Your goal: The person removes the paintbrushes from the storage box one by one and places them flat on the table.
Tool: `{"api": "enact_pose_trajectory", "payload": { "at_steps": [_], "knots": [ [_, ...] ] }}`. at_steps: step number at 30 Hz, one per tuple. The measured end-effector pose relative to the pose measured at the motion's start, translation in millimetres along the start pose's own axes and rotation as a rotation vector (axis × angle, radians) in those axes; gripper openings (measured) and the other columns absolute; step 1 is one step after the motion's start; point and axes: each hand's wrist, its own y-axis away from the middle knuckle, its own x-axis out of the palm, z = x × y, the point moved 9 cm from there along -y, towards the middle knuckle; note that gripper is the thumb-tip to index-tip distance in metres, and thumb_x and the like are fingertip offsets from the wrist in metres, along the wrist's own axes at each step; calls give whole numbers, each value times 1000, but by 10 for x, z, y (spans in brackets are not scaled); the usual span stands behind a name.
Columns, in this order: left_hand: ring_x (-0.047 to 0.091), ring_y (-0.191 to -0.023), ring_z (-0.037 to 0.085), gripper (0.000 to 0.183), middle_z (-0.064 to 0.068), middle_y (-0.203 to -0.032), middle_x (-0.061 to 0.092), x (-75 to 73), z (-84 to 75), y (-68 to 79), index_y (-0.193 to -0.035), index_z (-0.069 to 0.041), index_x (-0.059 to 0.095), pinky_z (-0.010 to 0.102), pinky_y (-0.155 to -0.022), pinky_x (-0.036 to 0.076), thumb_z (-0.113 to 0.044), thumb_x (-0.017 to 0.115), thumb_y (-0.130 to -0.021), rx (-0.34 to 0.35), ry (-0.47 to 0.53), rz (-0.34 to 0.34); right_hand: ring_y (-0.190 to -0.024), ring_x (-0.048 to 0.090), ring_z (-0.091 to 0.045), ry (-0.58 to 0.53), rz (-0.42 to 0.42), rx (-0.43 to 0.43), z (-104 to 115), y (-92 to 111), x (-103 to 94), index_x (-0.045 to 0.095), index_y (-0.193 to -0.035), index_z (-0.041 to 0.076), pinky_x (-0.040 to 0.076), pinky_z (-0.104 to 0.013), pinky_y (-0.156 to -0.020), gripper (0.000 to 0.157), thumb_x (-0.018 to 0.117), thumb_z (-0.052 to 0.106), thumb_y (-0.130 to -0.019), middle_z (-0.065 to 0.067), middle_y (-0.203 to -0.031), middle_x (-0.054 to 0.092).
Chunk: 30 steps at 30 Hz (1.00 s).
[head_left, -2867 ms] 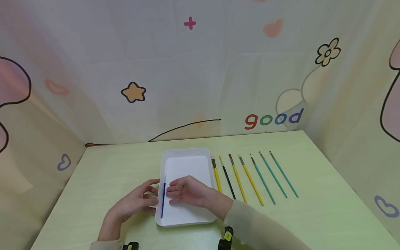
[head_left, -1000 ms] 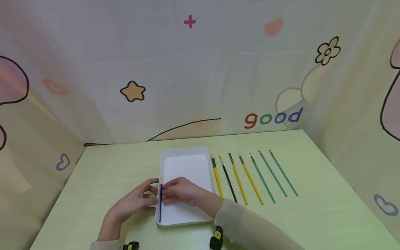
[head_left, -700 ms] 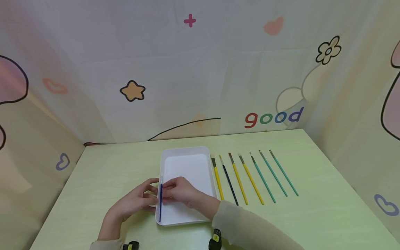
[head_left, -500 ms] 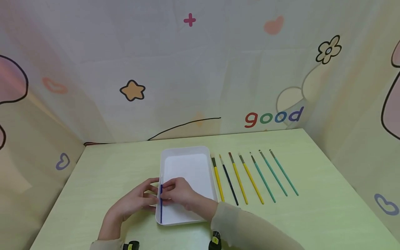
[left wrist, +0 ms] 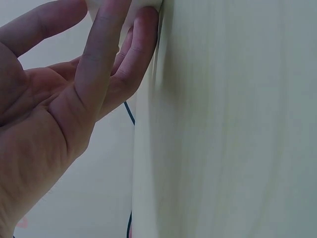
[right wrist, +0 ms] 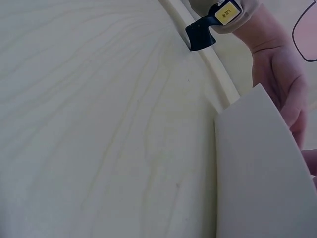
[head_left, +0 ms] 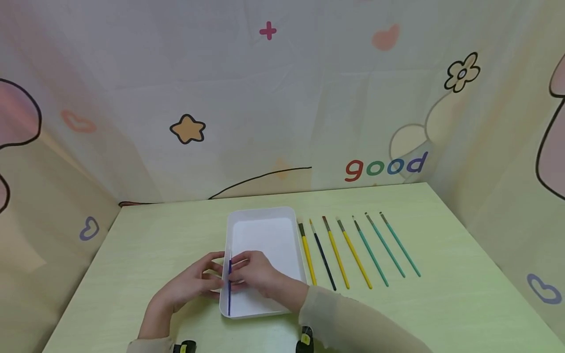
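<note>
A thin paintbrush (head_left: 229, 301) with a dark blue handle lies lengthwise along the left side of a white rectangular tray (head_left: 269, 228). My right hand (head_left: 261, 275) reaches into the tray from the right and pinches the brush near the upper part of its handle. Outside the left wall, my left hand (head_left: 194, 280) touches the tray with spread, gently bent fingers; the left wrist view shows those fingers (left wrist: 101, 54) against the tray's side. In the right wrist view the tray's outer wall (right wrist: 262, 173) fills the lower right, and the left hand (right wrist: 282, 74) shows beyond it.
Several paintbrushes lie in a slanted row right of the tray: a yellow one (head_left: 307, 255) closest, a black one (head_left: 324, 260), more yellow ones (head_left: 353, 250), then green ones (head_left: 399, 245). A printed curtain (head_left: 247, 108) stands behind the pale table (head_left: 463, 304).
My right hand has come in leftward and its fingers have closed on the blue paintbrush. The brush shifted left toward the tray wall, then slightly back right. My left hand stayed put.
</note>
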Motion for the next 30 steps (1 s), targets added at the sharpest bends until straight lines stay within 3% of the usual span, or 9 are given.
{"api": "enact_pose_trajectory", "payload": {
  "at_steps": [15,30],
  "knots": [
    [62,-106,32,70,25,-126,48,-13,46,17,-156,2,28,47,-84,61,-2,65,-96,-8,-4,-9,-86,72,-25,-82,56,97,73,123,-365,59,-125,-6,62,-41,-79,35,67,-11,-91,-19,-104,70],
    [64,-106,35,62,27,-125,49,-1,31,19,-154,-1,34,47,-85,60,-1,60,-98,29,-21,5,-93,71,-24,-63,131,61,281,251,-862,54,-134,-10,60,-44,-85,42,65,-10,-93,-24,-116,66]
  ]
}}
